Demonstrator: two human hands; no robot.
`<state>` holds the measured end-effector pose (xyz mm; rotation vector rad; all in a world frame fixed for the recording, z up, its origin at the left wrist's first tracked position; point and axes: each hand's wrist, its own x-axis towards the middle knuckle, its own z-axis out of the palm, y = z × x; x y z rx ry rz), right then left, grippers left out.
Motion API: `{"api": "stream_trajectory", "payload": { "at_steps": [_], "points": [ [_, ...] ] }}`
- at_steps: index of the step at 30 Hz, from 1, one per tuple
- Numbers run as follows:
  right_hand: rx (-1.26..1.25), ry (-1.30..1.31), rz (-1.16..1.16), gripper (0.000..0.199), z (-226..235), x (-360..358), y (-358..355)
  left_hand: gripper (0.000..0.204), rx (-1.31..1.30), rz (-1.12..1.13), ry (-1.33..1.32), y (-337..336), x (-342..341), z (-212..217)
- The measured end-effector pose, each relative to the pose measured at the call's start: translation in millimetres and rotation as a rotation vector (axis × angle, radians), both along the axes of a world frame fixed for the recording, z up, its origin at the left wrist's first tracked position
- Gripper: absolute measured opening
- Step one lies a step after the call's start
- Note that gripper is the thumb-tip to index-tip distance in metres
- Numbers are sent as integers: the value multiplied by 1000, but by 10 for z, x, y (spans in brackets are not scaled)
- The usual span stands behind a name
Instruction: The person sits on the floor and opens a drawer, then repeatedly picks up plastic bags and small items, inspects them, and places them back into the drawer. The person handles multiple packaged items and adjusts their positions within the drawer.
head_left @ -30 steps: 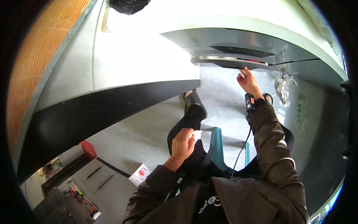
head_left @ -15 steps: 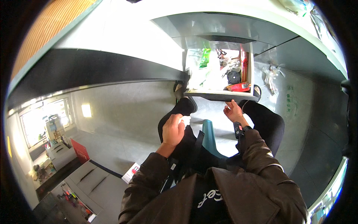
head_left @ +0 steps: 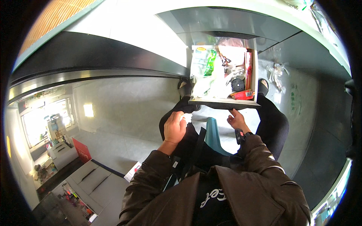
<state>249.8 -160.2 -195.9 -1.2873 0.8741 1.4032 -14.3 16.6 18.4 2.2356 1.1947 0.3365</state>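
An open drawer (head_left: 255, 75) juts from the dark cabinet in front of my knees. Inside it lie clear plastic bags, a green packet (head_left: 210, 63), a black round disc (head_left: 238, 85), a red packet (head_left: 242, 95) and a long red package (head_left: 248, 67). My right hand (head_left: 237, 119) is at the drawer's dark front edge, its fingers hooked against it, palm partly upward. Over my left thigh, my left hand (head_left: 175, 127) is closed around a crumpled white thing (head_left: 187, 117), perhaps tissue; the fingers hide most of it.
A teal seat (head_left: 212, 135) shows between my legs. Crumpled clear plastic (head_left: 277, 76) lies on the floor right of the drawer. A black-edged white table (head_left: 113, 56) stands at left, and a grey drawer unit (head_left: 94, 184) at lower left.
The drawer has come farther out toward me, with my right hand at its front edge. My left hand stays closed in nearly the same place. The view has shifted slightly.
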Motion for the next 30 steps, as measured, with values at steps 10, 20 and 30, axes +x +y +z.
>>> {"api": "stream_trajectory", "payload": {
  "at_steps": [10, 20, 30],
  "points": [
    [-63, 124, 87, 24, -120, 162, 49, 17, 31, 24, 35, 307, 173, -37],
    [125, -111, 638, 24, 721, 438, 401, 16, 73, 37, -14, 124, 144, -35],
    [212, -290, 669, 43, 396, 407, 719, 17, 25, 63, -91, 91, 130, -15]
  ]
}}
